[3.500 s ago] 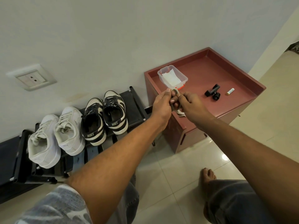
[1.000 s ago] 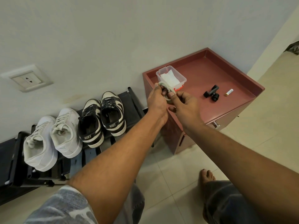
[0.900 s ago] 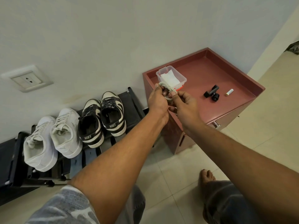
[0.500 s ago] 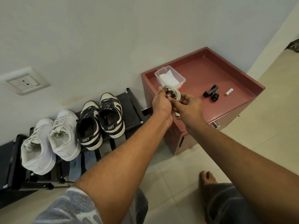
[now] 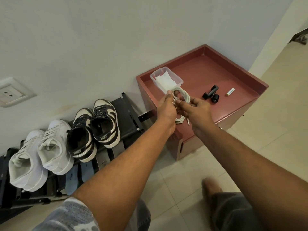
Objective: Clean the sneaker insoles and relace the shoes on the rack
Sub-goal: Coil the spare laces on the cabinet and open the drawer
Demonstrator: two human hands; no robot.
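While gripping the coiled white shoelace (image 5: 182,95) in curled fingers of left hand (image 5: 166,107) and right hand (image 5: 198,109), just above the near edge of the red cabinet (image 5: 216,72), expect light, limp, tangle-prone cord and take hold by the stiff tips (image 5: 188,122) dangling below for threading.

1. A short sleeve (image 5: 70,215) on the left arm, in soft fabric with a grey-and-white camouflage pattern.
2. The left hand (image 5: 166,107) and right hand (image 5: 198,109) are bare, as are both forearms.
3. Faded grey denim (image 5: 233,212) covers the legs.
4. One foot (image 5: 211,185) is bare and blurred.
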